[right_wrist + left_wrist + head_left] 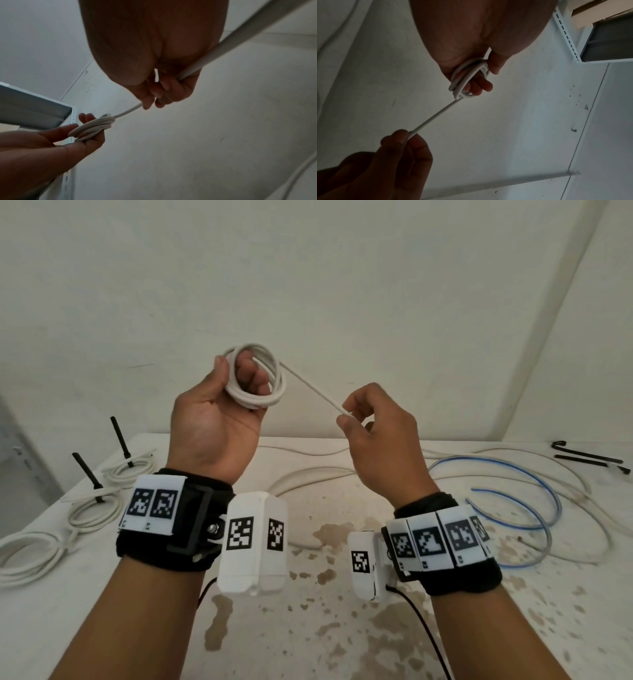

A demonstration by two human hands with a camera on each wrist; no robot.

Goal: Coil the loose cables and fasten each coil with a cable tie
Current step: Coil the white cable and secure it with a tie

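The stained white table (342,628) fills the lower view, with a bare wall behind it and open air above, so both raised hands have free room to swing. Loose white cables (308,474) and a blue-striped cable (513,474) sprawl over its right half; three finished coils (92,511), two with black cable ties standing up, lie near the left edge, and spare black ties (589,458) lie at the far right corner, well apart from the hands.

The left hand (219,412) grips the white coil (260,378) above the table, fingers through the loops and thumb over them. The right hand (373,436) pinches the taut tail (315,388) between thumb and forefinger; the rest of the cable runs out behind that hand, probably down to the table, though this is hidden.

Risks, as I judge them: too hard a pull could drag loops off the left fingers; a slack thumb would let the coil spring open; the trailing length may snag the other loose cables or sweep them toward the table's right edge
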